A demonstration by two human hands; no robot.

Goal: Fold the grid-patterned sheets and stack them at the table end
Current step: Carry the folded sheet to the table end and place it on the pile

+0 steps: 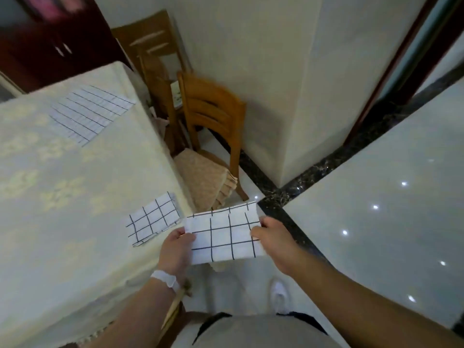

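Item, held: one folded grid sheet (pixel 226 234), white with black lines, a small rectangle kept roughly level in the air just off the near corner of the table (pixel 62 197), over the floor and touching no surface. Left hand (pixel 175 243): grips the sheet's left edge, thumb laid on top and pressed down; the fingers beneath the cloth are hidden, so their spread cannot be told. A white wristband (pixel 164 277) sits on that wrist. Right hand (pixel 270 237): pinches the sheet's right edge between thumb and curled fingers held close together. Item, on the table: a second folded sheet (pixel 153 219) of the same pattern, lying flat near the table's near corner, just beside the held one and apart from it. Item, on the table: a larger sheet (pixel 91 110) with a finer grid, spread flat toward the far end of the table, well apart from the other two. The table wears a pale yellow cloth with a flower pattern. Beside the table's long edge stands a wooden chair (pixel 211 121) with a cushioned seat; a second chair (pixel 150 46) stands beyond it, near the table's far corner. A dark cabinet (pixel 50 33) stands past the far end of the table.
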